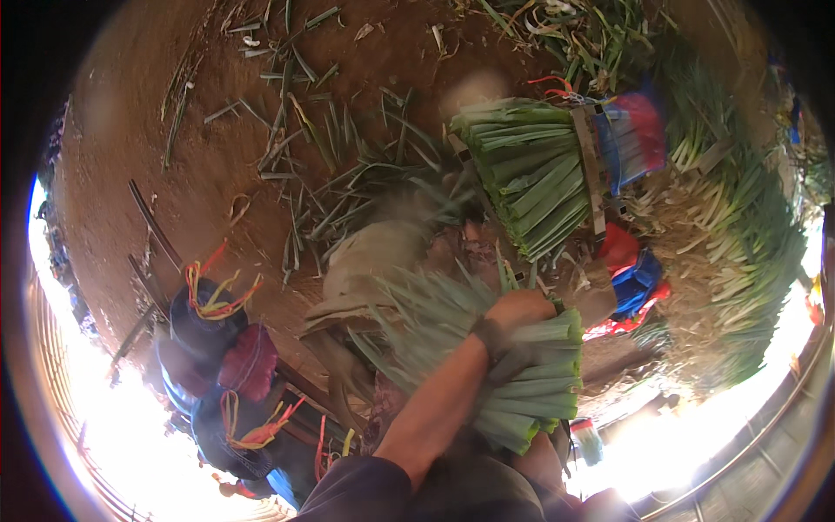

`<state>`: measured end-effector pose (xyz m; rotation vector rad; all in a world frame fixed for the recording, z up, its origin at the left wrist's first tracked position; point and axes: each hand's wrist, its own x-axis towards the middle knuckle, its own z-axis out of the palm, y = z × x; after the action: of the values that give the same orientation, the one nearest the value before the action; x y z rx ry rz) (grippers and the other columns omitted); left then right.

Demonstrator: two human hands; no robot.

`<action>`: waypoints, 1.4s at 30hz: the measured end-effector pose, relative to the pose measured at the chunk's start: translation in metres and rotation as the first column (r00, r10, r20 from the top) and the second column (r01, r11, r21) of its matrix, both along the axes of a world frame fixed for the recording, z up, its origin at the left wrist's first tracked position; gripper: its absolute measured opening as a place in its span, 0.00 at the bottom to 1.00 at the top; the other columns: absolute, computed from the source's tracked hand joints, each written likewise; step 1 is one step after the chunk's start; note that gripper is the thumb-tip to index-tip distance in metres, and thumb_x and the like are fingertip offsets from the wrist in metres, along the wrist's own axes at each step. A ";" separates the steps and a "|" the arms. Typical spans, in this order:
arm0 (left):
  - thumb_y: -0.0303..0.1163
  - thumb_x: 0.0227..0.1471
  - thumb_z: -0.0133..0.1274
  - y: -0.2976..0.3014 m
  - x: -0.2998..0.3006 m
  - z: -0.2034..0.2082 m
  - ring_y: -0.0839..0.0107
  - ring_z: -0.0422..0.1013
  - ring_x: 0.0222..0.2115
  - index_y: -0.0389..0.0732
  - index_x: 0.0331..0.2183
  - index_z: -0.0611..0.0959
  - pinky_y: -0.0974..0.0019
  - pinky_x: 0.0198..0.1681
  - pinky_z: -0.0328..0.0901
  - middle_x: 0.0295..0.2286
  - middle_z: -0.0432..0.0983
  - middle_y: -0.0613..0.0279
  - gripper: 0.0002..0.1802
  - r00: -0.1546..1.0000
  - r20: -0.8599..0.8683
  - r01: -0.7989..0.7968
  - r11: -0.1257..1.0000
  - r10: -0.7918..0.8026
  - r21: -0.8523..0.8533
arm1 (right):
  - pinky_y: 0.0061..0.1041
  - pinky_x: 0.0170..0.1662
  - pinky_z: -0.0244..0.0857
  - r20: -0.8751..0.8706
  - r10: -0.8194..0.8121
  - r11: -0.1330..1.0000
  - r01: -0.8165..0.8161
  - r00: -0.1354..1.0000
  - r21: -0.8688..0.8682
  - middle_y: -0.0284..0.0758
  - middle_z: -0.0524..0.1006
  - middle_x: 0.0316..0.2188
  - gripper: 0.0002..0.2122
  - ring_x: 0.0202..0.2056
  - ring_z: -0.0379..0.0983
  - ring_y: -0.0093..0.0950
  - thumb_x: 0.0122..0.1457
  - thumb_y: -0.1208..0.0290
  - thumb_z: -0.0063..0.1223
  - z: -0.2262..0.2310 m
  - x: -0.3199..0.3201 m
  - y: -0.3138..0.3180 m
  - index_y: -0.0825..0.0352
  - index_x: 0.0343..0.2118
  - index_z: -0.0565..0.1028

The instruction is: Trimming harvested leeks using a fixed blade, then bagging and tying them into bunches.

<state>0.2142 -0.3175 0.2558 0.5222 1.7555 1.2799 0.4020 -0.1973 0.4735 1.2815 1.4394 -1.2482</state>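
Note:
My left hand (520, 309), a dark band on its wrist, presses down on top of a bundle of green leek-like stalks (522, 383) lying across my lap, its cut ends facing right. The forearm reaches in from the lower edge across the bundle. My right hand is hidden; only a skin-coloured patch shows under the bundle near the lower edge. A second, larger bundle (531, 174) lies farther away, bound by a tan strap (590, 165).
A long heap of white-and-green stalks (739, 226) fills the right side. Blue and red cloth (633, 130) lies by the far bundle. Loose leaves (322, 139) litter the brown dirt. Dark bags with coloured strings (209, 322) sit at the left, next to a tan sack (370, 261).

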 end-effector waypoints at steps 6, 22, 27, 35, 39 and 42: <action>0.34 0.45 0.50 -0.005 0.015 0.019 0.50 0.75 0.33 0.46 0.33 0.84 0.50 0.34 0.69 0.28 0.77 0.49 0.12 0.995 0.033 -0.096 0.995 0.097 -0.023 | 0.27 0.36 0.66 -0.043 0.088 0.995 -0.089 0.995 -0.038 0.34 0.73 0.35 0.13 0.33 0.71 0.27 0.62 0.61 0.47 0.040 -0.023 0.003 0.67 0.42 0.71; 0.38 0.51 0.48 -0.147 0.079 0.081 0.47 0.71 0.38 0.35 0.40 0.79 0.53 0.40 0.64 0.37 0.76 0.42 0.19 0.532 0.201 -0.820 0.560 0.822 -0.121 | 0.26 0.38 0.66 -0.191 0.458 0.818 -0.496 0.868 -0.290 0.34 0.74 0.38 0.15 0.36 0.71 0.27 0.62 0.60 0.47 -0.003 -0.109 -0.015 0.66 0.45 0.72; 0.32 0.54 0.47 -0.159 0.170 0.086 0.56 0.72 0.42 0.35 0.44 0.78 0.57 0.44 0.67 0.44 0.74 0.48 0.17 0.148 0.310 -0.964 0.206 0.939 -0.166 | 0.26 0.39 0.66 -0.221 0.542 0.727 -0.584 0.811 -0.362 0.34 0.74 0.39 0.16 0.37 0.71 0.27 0.63 0.59 0.47 -0.011 -0.120 -0.009 0.66 0.46 0.72; 0.36 0.55 0.47 -0.072 0.313 0.100 0.58 0.71 0.43 0.37 0.48 0.75 0.59 0.45 0.66 0.45 0.73 0.51 0.20 -0.599 0.349 -0.800 -0.529 0.721 -0.283 | 0.26 0.40 0.66 -0.224 0.651 0.601 -0.673 0.725 -0.432 0.35 0.74 0.40 0.17 0.38 0.71 0.27 0.63 0.59 0.46 -0.020 -0.095 0.013 0.66 0.48 0.72; 0.37 0.56 0.46 -0.039 0.386 0.114 0.59 0.71 0.44 0.38 0.49 0.73 0.59 0.46 0.66 0.46 0.73 0.52 0.22 -0.779 0.289 -0.626 -0.694 0.556 -0.355 | 0.25 0.41 0.66 -0.151 0.672 0.575 -0.638 0.725 -0.512 0.35 0.74 0.41 0.18 0.39 0.71 0.27 0.63 0.59 0.46 -0.034 -0.054 0.015 0.66 0.49 0.72; 0.39 0.56 0.46 -0.020 0.439 0.119 0.60 0.71 0.44 0.38 0.51 0.72 0.60 0.47 0.66 0.46 0.73 0.53 0.23 -0.859 0.231 -0.511 -0.762 0.456 -0.398 | 0.25 0.42 0.66 -0.073 0.668 0.582 -0.581 0.741 -0.568 0.35 0.74 0.41 0.18 0.39 0.71 0.27 0.63 0.58 0.46 -0.038 -0.014 0.020 0.66 0.49 0.72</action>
<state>0.6532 -0.3372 0.3750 -2.5683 0.9119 2.3299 0.3884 -0.1769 0.4355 0.3682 1.1264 -0.9327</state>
